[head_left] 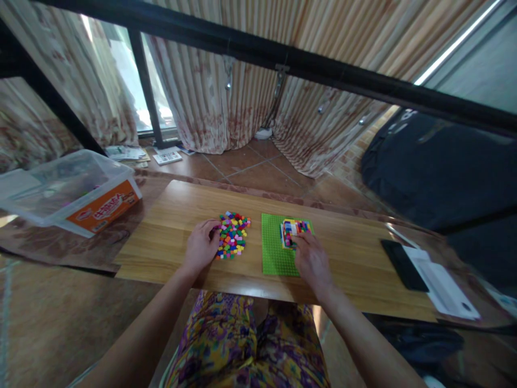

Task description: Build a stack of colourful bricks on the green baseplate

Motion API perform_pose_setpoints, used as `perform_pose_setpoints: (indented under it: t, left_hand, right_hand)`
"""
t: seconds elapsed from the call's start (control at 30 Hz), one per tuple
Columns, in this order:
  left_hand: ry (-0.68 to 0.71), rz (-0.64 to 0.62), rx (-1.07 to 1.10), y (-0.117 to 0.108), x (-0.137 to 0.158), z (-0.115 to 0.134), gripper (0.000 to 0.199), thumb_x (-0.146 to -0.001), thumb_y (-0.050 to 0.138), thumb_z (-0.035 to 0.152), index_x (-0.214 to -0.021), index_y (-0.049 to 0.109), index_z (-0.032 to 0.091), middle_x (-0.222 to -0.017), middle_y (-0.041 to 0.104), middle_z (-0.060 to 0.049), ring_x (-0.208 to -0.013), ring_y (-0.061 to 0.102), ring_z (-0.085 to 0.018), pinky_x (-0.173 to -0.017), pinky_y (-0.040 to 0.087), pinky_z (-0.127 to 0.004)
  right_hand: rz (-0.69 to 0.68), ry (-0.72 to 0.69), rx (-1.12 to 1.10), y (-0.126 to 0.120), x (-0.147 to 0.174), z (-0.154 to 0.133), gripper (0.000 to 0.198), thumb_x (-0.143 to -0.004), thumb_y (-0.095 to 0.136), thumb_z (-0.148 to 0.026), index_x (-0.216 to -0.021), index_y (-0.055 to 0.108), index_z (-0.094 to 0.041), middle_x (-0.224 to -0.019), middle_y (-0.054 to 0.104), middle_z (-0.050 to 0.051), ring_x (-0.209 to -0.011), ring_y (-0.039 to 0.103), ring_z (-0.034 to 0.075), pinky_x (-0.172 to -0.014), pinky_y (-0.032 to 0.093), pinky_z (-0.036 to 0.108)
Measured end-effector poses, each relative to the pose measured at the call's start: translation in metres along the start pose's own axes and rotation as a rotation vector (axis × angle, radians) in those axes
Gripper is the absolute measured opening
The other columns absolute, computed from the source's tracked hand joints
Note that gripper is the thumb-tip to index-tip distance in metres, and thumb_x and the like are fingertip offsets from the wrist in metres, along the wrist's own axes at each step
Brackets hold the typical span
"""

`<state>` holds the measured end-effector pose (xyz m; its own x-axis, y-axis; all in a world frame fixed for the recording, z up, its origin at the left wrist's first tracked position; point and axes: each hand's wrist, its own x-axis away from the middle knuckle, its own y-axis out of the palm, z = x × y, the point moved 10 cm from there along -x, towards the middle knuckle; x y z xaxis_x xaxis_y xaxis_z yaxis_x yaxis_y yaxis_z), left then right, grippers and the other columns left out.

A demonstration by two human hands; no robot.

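A pile of bricks [233, 235] lies left of the surface's [155, 237] middle. Just right of it lies a baseplate [277, 261], a brick build [287, 227] on its far right part. A flat slab [404, 265] lies at the right edge; a tub [92, 186] stands beyond the left edge.

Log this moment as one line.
left hand: at loose bricks | right hand: at brick stack | stack: on green board
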<state>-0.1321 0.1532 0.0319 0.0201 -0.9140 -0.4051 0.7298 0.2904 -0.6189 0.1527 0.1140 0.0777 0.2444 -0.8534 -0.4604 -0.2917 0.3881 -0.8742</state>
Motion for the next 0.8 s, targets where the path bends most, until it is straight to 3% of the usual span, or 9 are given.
perform_pose_setpoints:
  t: [0.13, 0.2, 0.47, 0.8]
  left_hand:
    - [-0.008, -0.002, -0.001, 0.000, 0.000, 0.001, 0.021, -0.085, 0.050, 0.018, -0.098, 0.066, 0.020, -0.109, 0.070, -0.007, -0.105, 0.063, -0.022, -0.098, 0.050, -0.040]
    - [-0.013, 0.000, 0.000, 0.000, 0.001, 0.000, 0.020, -0.085, 0.051, 0.017, -0.098, 0.066, 0.020, -0.108, 0.070, -0.007, -0.105, 0.063, -0.022, -0.097, 0.050, -0.040]
    - [-0.012, 0.014, 0.009, 0.002, 0.002, -0.002, 0.019, -0.084, 0.052, 0.014, -0.097, 0.066, 0.020, -0.107, 0.070, -0.006, -0.103, 0.063, -0.021, -0.096, 0.051, -0.039]
    - [-0.008, 0.021, 0.022, 0.002, 0.002, -0.003, 0.019, -0.085, 0.053, 0.014, -0.097, 0.066, 0.021, -0.107, 0.070, -0.006, -0.103, 0.063, -0.020, -0.096, 0.051, -0.038]
  right_hand:
    - [0.159, 0.090, -0.085, -0.011, 0.014, 0.002, 0.027, -0.090, 0.045, -0.013, -0.099, 0.070, -0.017, -0.097, 0.068, 0.011, -0.091, 0.061, 0.023, -0.084, 0.051, 0.037]
    - [0.170, 0.134, -0.147, -0.009, 0.022, -0.007, 0.025, -0.091, 0.046, -0.017, -0.099, 0.070, -0.017, -0.098, 0.069, 0.011, -0.091, 0.062, 0.022, -0.083, 0.051, 0.036]
    - [-0.056, 0.161, -0.388, 0.032, 0.023, -0.076, 0.024, -0.092, 0.048, -0.018, -0.097, 0.071, -0.019, -0.097, 0.069, 0.008, -0.090, 0.062, 0.019, -0.083, 0.050, 0.032]
    - [-0.186, 0.087, -0.382, 0.069, -0.012, -0.099, 0.025, -0.091, 0.050, -0.016, -0.103, 0.072, -0.021, -0.094, 0.066, 0.007, -0.090, 0.059, 0.020, -0.084, 0.046, 0.032]
